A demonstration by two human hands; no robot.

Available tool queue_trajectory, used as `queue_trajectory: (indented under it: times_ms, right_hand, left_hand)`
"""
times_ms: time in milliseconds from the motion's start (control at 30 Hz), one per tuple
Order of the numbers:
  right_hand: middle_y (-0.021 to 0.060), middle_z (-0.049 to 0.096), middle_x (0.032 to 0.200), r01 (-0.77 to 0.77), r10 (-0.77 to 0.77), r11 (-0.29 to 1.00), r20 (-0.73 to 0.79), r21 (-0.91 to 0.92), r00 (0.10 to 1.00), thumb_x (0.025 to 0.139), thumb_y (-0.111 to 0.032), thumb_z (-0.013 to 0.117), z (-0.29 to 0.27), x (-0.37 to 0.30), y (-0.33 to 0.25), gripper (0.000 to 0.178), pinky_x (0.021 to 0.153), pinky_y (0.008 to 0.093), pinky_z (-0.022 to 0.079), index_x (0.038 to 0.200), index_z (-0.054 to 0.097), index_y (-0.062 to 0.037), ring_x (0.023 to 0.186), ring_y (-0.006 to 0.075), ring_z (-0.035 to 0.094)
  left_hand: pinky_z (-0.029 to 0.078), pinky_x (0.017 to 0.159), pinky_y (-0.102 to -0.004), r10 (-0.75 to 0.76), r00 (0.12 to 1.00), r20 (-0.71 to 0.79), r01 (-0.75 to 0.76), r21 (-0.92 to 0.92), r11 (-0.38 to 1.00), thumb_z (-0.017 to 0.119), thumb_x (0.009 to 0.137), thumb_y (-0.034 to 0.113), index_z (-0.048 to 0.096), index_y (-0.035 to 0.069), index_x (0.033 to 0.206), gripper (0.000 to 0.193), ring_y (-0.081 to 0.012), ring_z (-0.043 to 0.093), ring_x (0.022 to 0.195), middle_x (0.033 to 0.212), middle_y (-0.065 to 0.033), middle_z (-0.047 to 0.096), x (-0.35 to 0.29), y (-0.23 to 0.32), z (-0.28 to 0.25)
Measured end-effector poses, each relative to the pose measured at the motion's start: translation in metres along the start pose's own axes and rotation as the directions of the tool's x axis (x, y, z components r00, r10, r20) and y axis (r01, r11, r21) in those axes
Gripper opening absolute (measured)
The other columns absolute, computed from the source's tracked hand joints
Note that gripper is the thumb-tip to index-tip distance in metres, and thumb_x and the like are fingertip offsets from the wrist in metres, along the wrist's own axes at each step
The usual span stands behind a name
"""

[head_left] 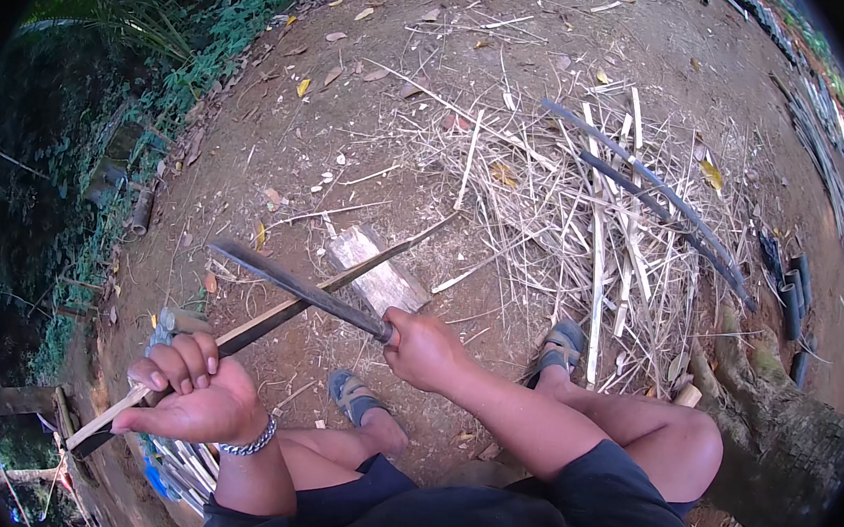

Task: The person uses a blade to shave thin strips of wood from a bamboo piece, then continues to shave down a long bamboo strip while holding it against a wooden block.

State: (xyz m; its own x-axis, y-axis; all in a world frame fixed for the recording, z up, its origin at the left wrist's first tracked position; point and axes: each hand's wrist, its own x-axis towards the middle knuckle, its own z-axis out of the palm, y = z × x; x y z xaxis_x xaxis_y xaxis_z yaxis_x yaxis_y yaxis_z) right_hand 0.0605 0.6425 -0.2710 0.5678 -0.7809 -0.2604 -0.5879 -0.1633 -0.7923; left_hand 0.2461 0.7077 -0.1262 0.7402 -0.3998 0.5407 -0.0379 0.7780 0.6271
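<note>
My left hand (pixel 193 384), with a chain bracelet at its wrist, has its fingers curled round a long split bamboo strip (pixel 258 323). The strip has a pale side and a dark side; it slants from the lower left up to the middle, passing over a short wooden block (pixel 392 283) on the ground. My right hand (pixel 424 352) is closed round the handle of a machete (pixel 285 280), the handle mostly hidden in the fist. The dark blade points up and left and crosses over the strip; whether it touches the strip I cannot tell.
Thin shavings and pale strips (pixel 548 204) lie heaped ahead right, with dark bamboo lengths (pixel 639 187) on top. A thick tree root (pixel 779 425) stands by my right knee. Split pieces (pixel 185 469) lie by my left leg. Green plants (pixel 188 72) border the dirt at left.
</note>
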Motion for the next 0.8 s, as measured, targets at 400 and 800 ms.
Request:
queue_trajectory:
  times_ms: [400,800]
  right_hand:
    - [0.0200,0.067,0.097,-0.125,0.125,0.992,-0.024,-0.004,0.992,0.091,-0.021,0.056,0.017,0.071,0.107,0.028,0.082,0.0491,0.052,0.113,0.058,-0.0044,0.095,0.0374,0.066]
    - [0.0172,0.068,0.095,-0.346,0.348,0.936,-0.026,0.058,0.937,0.090,-0.021,0.060,0.017,0.140,0.198,0.023,0.084,0.0458,0.053,0.108,0.063,-0.0066,0.092,0.0357,0.066]
  left_hand:
    - [0.022,0.048,-0.0238,0.017,0.999,-0.027,-0.016,0.062,0.998,0.051,0.090,0.068,0.042,0.013,0.074,0.058,-0.0076,0.025,0.048,0.056,0.0041,0.026,0.026,-0.009,0.003]
    - [0.027,0.047,-0.0247,-0.030,0.999,0.033,0.025,0.147,0.989,0.021,0.096,0.070,0.042,0.009,0.070,0.069,-0.0119,0.027,0.048,0.056,0.0010,0.029,0.073,-0.015,-0.023]
